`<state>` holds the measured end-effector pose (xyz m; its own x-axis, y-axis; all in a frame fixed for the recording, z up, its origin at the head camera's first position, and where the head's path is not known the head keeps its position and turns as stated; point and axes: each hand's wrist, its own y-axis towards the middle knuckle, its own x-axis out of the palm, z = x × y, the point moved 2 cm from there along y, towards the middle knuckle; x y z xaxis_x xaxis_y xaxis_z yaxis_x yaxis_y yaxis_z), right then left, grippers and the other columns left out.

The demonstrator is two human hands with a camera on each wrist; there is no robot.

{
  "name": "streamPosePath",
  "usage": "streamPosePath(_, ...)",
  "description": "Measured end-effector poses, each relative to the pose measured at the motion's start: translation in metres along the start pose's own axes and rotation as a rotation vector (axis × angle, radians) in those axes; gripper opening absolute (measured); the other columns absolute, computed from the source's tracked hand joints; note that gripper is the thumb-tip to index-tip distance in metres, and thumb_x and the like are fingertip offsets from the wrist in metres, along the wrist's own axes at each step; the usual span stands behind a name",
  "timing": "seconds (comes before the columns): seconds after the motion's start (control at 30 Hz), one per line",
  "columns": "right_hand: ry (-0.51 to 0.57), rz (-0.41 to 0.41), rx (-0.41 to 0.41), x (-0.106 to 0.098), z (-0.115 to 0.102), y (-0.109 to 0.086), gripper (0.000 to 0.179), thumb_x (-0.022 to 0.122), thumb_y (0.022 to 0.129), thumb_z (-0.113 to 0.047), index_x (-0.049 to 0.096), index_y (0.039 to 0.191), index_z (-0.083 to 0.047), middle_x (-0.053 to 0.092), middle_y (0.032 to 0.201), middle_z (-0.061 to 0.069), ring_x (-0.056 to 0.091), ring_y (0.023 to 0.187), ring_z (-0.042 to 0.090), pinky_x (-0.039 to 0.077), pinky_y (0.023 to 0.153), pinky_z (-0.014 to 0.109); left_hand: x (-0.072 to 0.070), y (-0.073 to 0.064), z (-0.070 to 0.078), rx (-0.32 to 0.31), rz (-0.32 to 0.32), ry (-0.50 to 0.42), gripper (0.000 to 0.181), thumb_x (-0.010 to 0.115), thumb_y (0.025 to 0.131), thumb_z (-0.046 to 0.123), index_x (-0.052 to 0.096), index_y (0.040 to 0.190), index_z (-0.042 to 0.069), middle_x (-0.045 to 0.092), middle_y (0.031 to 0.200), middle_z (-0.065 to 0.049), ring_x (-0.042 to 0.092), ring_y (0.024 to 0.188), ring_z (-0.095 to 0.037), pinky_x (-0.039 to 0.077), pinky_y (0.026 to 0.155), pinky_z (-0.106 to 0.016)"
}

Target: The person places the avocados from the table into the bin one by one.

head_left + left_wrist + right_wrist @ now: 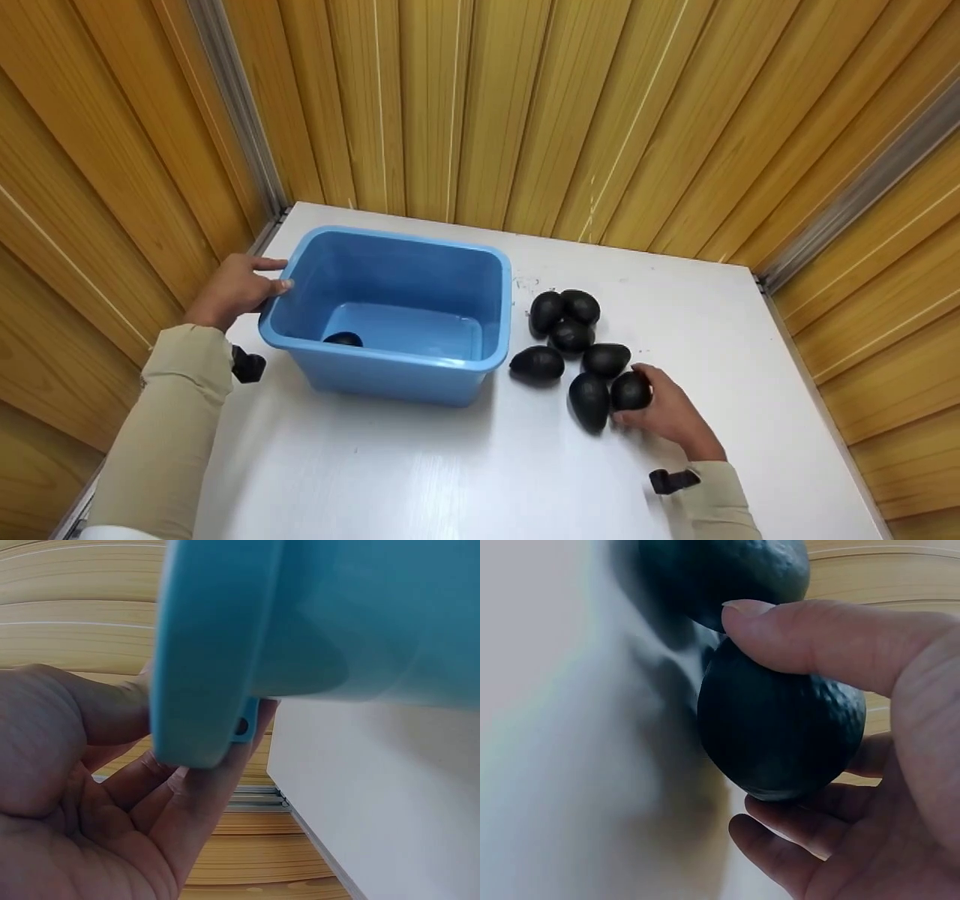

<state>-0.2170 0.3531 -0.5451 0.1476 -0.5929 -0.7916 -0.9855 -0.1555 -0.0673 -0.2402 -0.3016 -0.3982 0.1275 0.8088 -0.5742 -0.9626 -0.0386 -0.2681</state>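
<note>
A blue plastic tub (420, 363) stands on the white table, with one dark avocado (344, 339) visible inside near its front left. My left hand (238, 289) grips the tub's left rim; the left wrist view has the thumb on one side of the rim (199, 690) and fingers beneath. To the right of the tub lie several black avocados in a loose cluster. My right hand (664, 405) holds the rightmost avocado (630, 391) between thumb and fingers. In the right wrist view this avocado (780, 724) sits just below another avocado (727, 574).
The white table (420, 465) meets a yellow wood-panelled wall (487, 112) at the back. More panelling rises on the left and right, with metal corner strips (236, 105). One pointed avocado (538, 363) lies closest to the tub's right side.
</note>
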Motion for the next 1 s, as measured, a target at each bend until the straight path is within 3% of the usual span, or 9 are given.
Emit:
streamPosePath(0.37, -0.025, 0.047, -0.040, -0.021, -0.016, -0.004, 0.097, 0.094, 0.074, -0.028, 0.044, 0.151, 0.004, 0.051, 0.151, 0.030, 0.050, 0.139, 0.048, 0.040, 0.116, 0.063, -0.001, -0.001, -0.001, -0.009, -0.008, -0.005, 0.065, 0.064, 0.104, 0.023, 0.038, 0.158, -0.003, 0.055, 0.145, -0.039, 0.066, 0.121, -0.053, 0.057, 0.096, -0.059)
streamPosePath(1.0, -0.053, 0.017, -0.059, -0.058, -0.047, -0.001, 0.098, 0.091, 0.079, -0.033, 0.040, 0.155, -0.001, 0.044, 0.158, 0.028, 0.045, 0.143, 0.048, 0.039, 0.116, 0.066, 0.000, 0.000, -0.003, 0.018, -0.010, 0.010, 0.063, 0.063, 0.104, 0.021, 0.039, 0.156, -0.005, 0.056, 0.142, -0.040, 0.067, 0.120, -0.051, 0.056, 0.096, -0.058)
